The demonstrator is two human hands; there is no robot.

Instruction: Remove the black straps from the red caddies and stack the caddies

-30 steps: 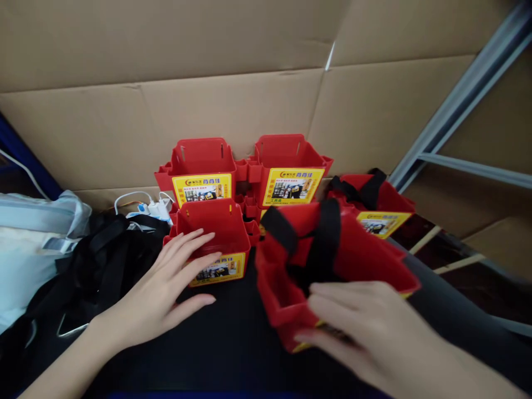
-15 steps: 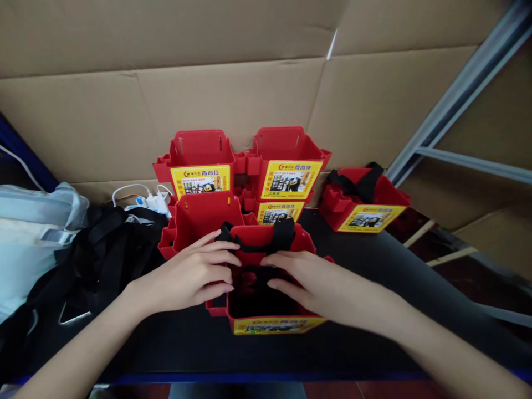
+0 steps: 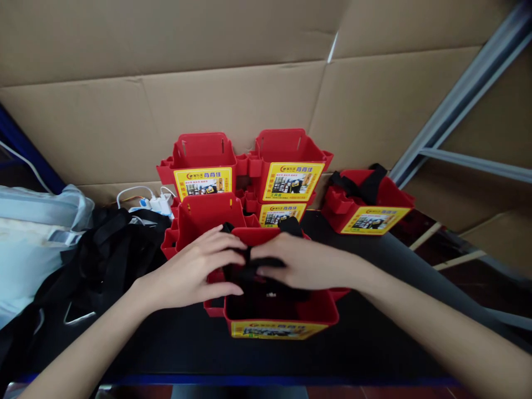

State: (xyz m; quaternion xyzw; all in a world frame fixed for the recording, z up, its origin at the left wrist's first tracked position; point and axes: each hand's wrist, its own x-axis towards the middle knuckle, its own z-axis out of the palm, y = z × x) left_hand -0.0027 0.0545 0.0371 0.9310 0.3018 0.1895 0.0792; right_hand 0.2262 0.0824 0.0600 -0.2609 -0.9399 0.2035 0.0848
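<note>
The nearest red plastic tool box (image 3: 282,314) stands on the black table with its yellow label facing me. My left hand (image 3: 208,267) lies over its left side, fingers stretched out and thumb apart. Its fingertips are close to a black strap at the back wall; whether they touch it is hard to see. My right hand (image 3: 295,260) reaches inside the box, thumb and fingers closed on a black webbing strap (image 3: 264,266). Below that hand the box interior is dark, with a small white mark showing on something black.
Several more red boxes stand behind, including a back-left box (image 3: 203,149) and a back-right box (image 3: 291,145). Farther right sits a box with straps (image 3: 374,199). Left are piled black straps (image 3: 112,260), a pale blue bag (image 3: 37,238) and a white power strip (image 3: 155,205). Cardboard (image 3: 233,105) lines the back.
My right hand has moved left and closed on the black strap, which is now bunched above the box's inside. My left hand stays nearly in place. The view has shifted slightly.
</note>
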